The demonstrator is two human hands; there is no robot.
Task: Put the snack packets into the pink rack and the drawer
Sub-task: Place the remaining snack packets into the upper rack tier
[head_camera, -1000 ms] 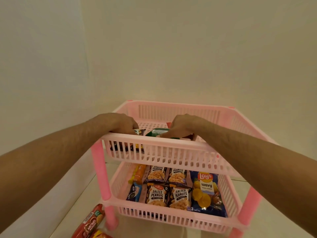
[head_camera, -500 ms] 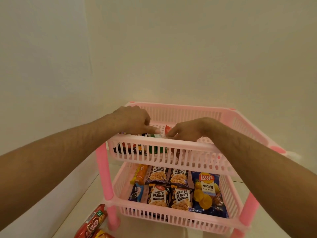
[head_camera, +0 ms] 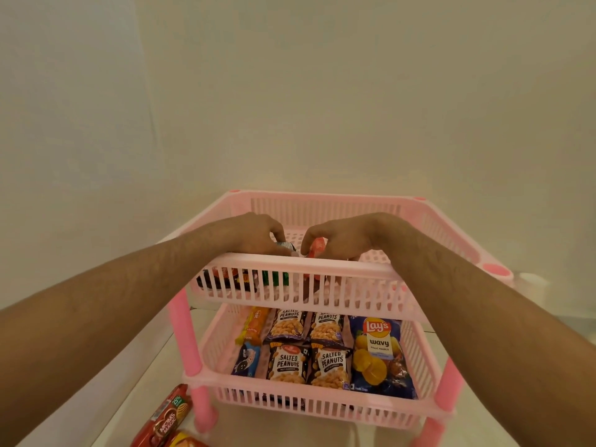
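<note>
Your left hand [head_camera: 248,233] pinches a dark packet [head_camera: 285,246] and your right hand [head_camera: 342,237] a red packet [head_camera: 316,246] inside the pink rack [head_camera: 290,269]'s top basket; the basket beneath holds peanut packets [head_camera: 287,366] and a Lay's bag [head_camera: 377,353].

Pink rack [head_camera: 290,265] on pale floor [head_camera: 277,429], two tiers loaded.
Lower tier: four peanut packets [head_camera: 287,366], Lay's bag [head_camera: 379,353]; biscuit roll [head_camera: 166,421] on floor beside.

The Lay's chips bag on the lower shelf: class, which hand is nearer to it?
Right. The right hand is in the top basket, above the Lay's chips bag and slightly left of it; the left hand is farther left.
</note>
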